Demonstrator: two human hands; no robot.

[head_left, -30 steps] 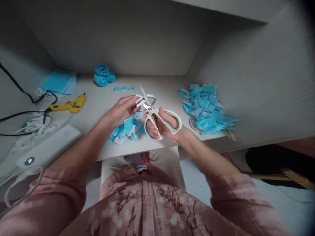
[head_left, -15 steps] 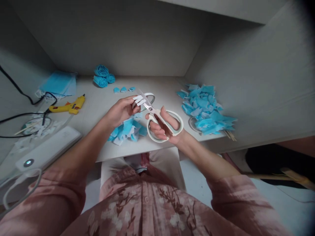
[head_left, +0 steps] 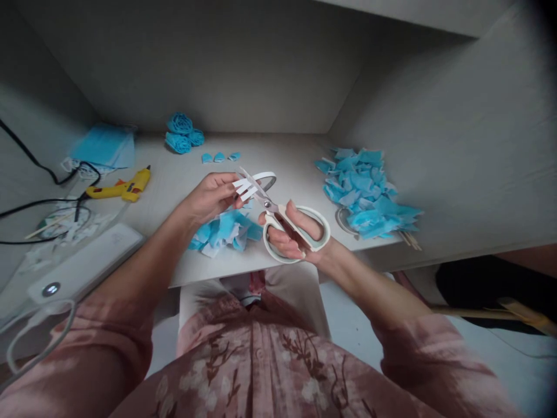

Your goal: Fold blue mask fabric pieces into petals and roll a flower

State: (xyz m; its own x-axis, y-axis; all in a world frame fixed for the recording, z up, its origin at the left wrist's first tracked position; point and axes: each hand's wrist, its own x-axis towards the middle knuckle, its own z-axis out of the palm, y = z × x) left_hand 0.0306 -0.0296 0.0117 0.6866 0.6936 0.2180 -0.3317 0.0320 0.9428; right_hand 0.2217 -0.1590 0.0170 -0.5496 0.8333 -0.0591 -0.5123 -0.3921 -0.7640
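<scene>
Between the fingers of my left hand [head_left: 213, 196] are several narrow white strips [head_left: 246, 187], fanned out toward the right. My right hand [head_left: 296, 229] has its thumb and fingers through the handles of large cream scissors [head_left: 324, 223], whose parted blades reach up and left across the strips. Just behind the blades, a white ring-shaped roll [head_left: 270, 176] is partly covered by them. Below my left hand lies a small heap of blue and white cut pieces [head_left: 228, 229] on the table [head_left: 287, 154].
A yellow glue gun [head_left: 126, 187], blue masks [head_left: 104, 146] and a white power bank [head_left: 93, 261] with cables are at left. Blue rolled flowers [head_left: 179, 133] and small blue pieces [head_left: 219, 157] sit farther back. A large blue pile [head_left: 365, 186] covers sticks [head_left: 411, 240] at right.
My right hand and the scissors have shifted slightly right and down. The white strips sit a little lower, and the blades cross them at a slightly different place.
</scene>
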